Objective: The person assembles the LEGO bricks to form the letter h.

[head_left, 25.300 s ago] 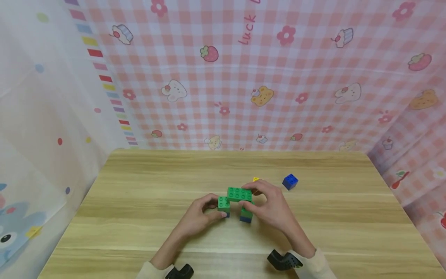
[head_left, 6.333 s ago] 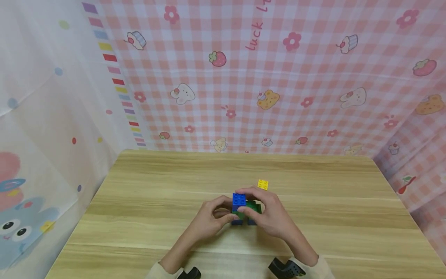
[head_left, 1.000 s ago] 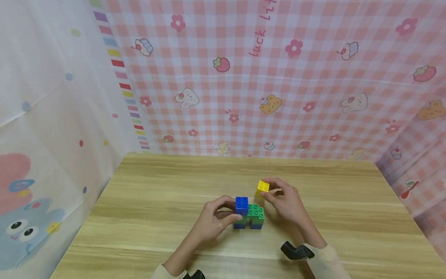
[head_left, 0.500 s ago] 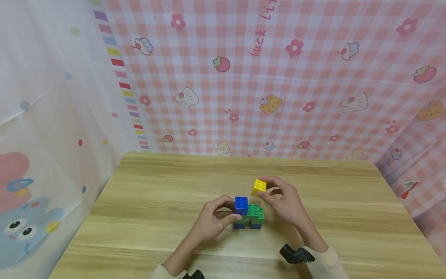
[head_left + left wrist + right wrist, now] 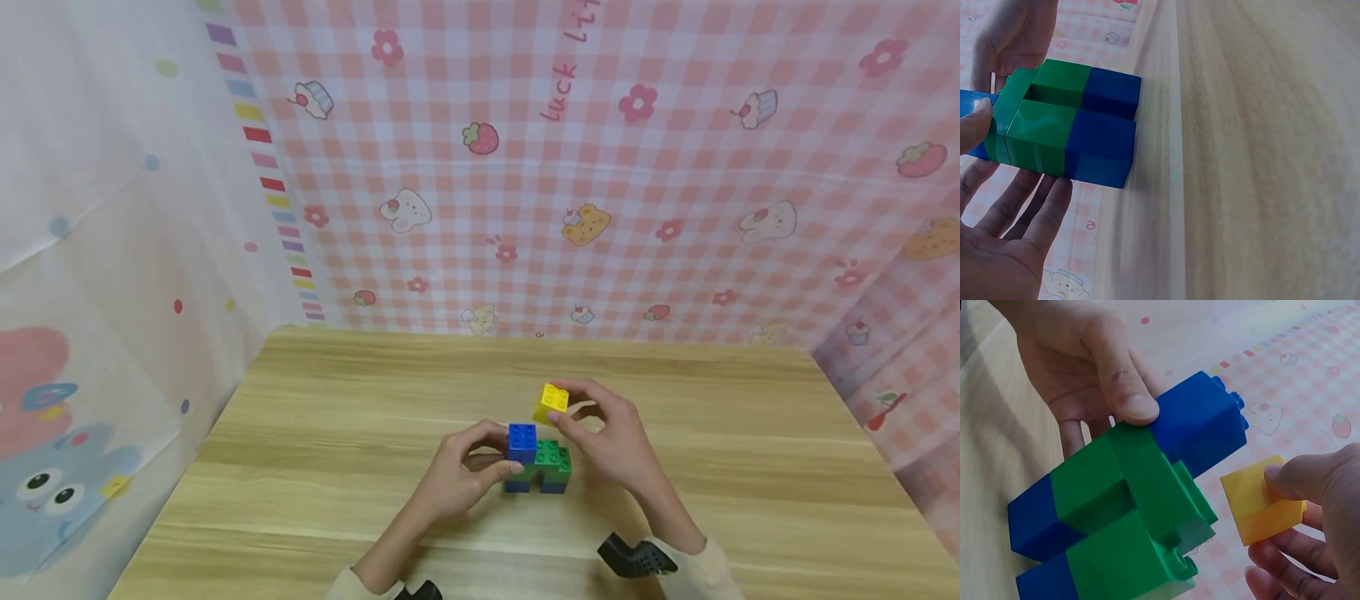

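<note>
My left hand [image 5: 456,473] holds a small arch of building bricks at its left side, thumb in front and fingers behind. A long green brick [image 5: 548,453] bridges two legs, each a green brick over a dark blue one [image 5: 1100,147]. On the bridge's left end sits a blue brick [image 5: 522,442], studs up; my left thumb lies by its lower edge in the right wrist view. My right hand [image 5: 615,433] pinches a yellow brick [image 5: 553,402] between thumb and fingers. That brick is behind and above the arch, apart from it, near the blue brick [image 5: 1200,422].
The arch is over a wood-grain table [image 5: 337,400], near its middle. Behind the table hangs a pink checked cloth [image 5: 480,183], with a pale printed cloth [image 5: 135,275] on the left. A black wrist device [image 5: 637,557] is on the right forearm.
The long green brick, earlier in my right hand, now bridges the legs. The blue brick went from the table onto it. Over the last second the yellow brick has moved left in my right hand.
</note>
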Tool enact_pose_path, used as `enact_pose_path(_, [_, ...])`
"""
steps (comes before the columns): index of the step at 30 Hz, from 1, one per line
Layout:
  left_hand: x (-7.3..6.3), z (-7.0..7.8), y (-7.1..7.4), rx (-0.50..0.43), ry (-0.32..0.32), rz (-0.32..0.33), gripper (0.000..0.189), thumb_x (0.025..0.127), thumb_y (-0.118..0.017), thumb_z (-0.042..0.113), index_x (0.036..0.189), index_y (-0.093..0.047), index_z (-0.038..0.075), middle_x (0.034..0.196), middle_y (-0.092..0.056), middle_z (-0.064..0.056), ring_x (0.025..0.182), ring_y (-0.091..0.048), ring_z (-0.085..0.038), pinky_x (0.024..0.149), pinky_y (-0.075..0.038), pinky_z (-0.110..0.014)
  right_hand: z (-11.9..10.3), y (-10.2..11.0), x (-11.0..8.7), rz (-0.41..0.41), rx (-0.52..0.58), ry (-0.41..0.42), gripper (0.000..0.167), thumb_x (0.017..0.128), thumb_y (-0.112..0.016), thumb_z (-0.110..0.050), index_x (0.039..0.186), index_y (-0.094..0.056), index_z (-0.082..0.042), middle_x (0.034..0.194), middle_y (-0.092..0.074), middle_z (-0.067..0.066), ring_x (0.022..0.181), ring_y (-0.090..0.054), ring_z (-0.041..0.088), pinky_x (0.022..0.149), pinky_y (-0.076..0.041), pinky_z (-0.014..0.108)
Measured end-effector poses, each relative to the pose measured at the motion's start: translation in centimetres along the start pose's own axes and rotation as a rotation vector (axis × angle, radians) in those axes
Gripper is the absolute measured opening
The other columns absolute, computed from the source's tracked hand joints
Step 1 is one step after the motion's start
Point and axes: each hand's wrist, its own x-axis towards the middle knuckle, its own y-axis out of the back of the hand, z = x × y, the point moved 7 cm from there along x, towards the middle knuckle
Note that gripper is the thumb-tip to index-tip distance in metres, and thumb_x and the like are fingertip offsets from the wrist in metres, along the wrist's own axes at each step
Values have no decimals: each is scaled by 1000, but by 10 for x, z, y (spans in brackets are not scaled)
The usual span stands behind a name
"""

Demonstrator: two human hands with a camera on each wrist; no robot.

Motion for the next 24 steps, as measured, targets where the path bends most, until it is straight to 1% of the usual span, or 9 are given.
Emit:
enact_pose_path(10, [0,-2,-1,-1,9,11,26,91,-80,20,114,-69,21,114,-71,-5,111,-69,-19,97,-60,-29,-9,2,-4,38,48,79,34,95,-75,-18,129,-68,-17,117,-72,1,102,-61,15,86,-60,27])
enact_pose_path(15, [0,-2,-2,-7,7,3,27,91,-80,21,115,-69,20,116,-71,-5,111,-69,-20,98,-60,-30,-15,5,-6,57,47,100,34,95,-74,-17,129,-68,-17,118,-72,1,101,-61,13,85,-60,26])
enact_pose_path(20, [0,-1,-1,-15,10,9,26,91,-80,21,115,-69,20,116,-70,-4,112,-69,-20,98,-60,-31,-24,7,-6,52,60,130,35,96,-73,-14,130,-67,-17,121,-71,2,102,-60,12,86,-59,26])
enact_pose_path(24, [0,-2,-1,-22,5,4,26,91,-80,22,115,-69,20,116,-71,-4,112,-69,-21,98,-59,-30,-30,5,-8,35,84,135,37,94,-75,-12,130,-68,-18,122,-71,-2,104,-61,11,87,-59,26])
